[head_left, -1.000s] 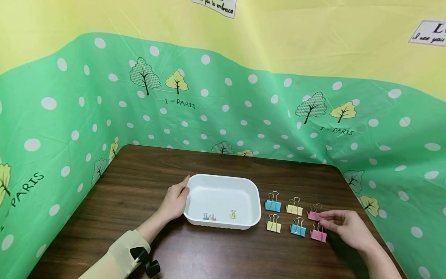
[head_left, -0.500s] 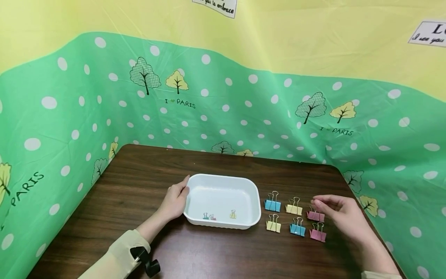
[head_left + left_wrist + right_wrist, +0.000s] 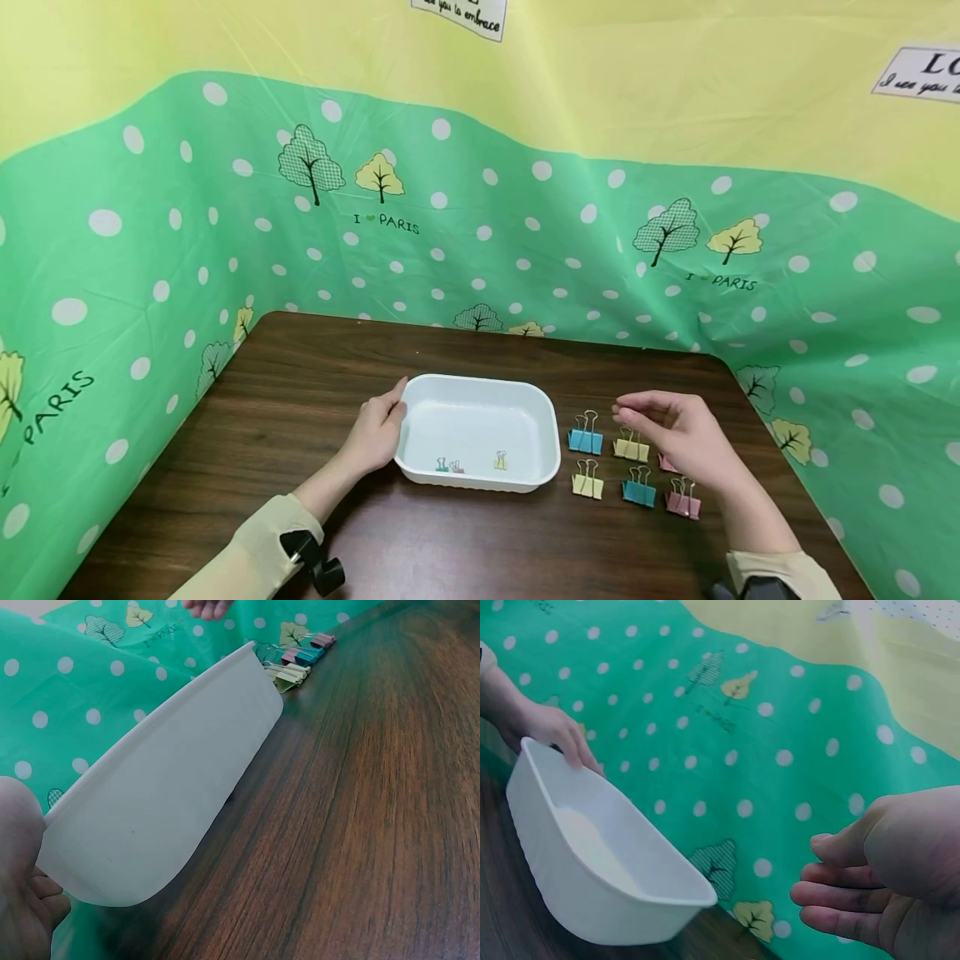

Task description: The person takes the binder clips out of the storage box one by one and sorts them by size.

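My left hand (image 3: 377, 433) grips the left end of a white rectangular tray (image 3: 480, 425), thumb on the rim and fingers beneath in the left wrist view. To its right stand two rows of binder clips with raised wire handles. The back row has a blue clip (image 3: 585, 442), a yellow clip (image 3: 632, 451) and a pink clip (image 3: 666, 464), partly hidden by my right hand (image 3: 681, 429). In front are a yellow clip (image 3: 587, 487), a blue clip (image 3: 639, 493) and a pink clip (image 3: 683, 505). Nothing shows between the right hand's bent, apart thumb and fingers, above the back row.
Inside the tray's near side are small teal, pink and yellow clip-like shapes (image 3: 501, 460), too small to identify surely. Beneath everything lies a dark wooden table (image 3: 465, 542). Green and yellow printed cloth (image 3: 450, 250) hangs behind and at both sides.
My right hand has left the back pink clip, which stays on the table, and has moved left and up over the yellow one. The left hand and tray hold still.
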{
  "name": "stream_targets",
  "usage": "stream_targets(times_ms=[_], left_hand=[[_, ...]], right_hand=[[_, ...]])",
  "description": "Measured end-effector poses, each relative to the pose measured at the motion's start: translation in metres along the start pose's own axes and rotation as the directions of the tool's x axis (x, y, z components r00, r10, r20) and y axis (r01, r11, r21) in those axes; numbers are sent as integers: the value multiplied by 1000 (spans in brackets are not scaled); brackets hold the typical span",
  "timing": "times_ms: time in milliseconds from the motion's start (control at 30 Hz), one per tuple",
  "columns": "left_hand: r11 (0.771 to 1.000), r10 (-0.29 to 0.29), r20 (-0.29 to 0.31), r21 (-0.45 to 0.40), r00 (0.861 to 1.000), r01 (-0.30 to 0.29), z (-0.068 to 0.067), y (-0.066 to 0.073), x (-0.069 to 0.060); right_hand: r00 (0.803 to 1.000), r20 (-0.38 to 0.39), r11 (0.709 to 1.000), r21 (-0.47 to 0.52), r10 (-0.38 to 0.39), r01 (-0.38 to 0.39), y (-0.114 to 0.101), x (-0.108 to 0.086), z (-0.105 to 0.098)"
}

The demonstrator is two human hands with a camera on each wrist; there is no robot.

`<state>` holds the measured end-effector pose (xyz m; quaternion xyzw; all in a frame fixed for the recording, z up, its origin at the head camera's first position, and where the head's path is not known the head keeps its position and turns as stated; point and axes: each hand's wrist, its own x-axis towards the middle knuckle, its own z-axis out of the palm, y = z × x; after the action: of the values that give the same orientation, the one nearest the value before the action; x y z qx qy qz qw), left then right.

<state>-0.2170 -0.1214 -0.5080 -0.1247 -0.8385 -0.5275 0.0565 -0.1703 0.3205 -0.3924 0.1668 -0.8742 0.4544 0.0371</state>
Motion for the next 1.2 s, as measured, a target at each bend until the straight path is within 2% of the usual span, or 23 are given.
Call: stream_targets(times_ms=[500, 833, 1200], left_hand=[[1000, -1, -5, -8, 1000, 1, 0, 0, -1], [1000, -12, -6, -17, 1000, 12, -1, 2, -1], [1000, -10, -5, -26, 1000, 10, 0, 1, 0]], right_hand=[[995, 98, 996, 76, 34, -42, -12, 21, 43], [984, 179, 998, 68, -15, 3, -21, 39, 71], [956, 287, 998, 11, -56, 55, -22, 55, 103]])
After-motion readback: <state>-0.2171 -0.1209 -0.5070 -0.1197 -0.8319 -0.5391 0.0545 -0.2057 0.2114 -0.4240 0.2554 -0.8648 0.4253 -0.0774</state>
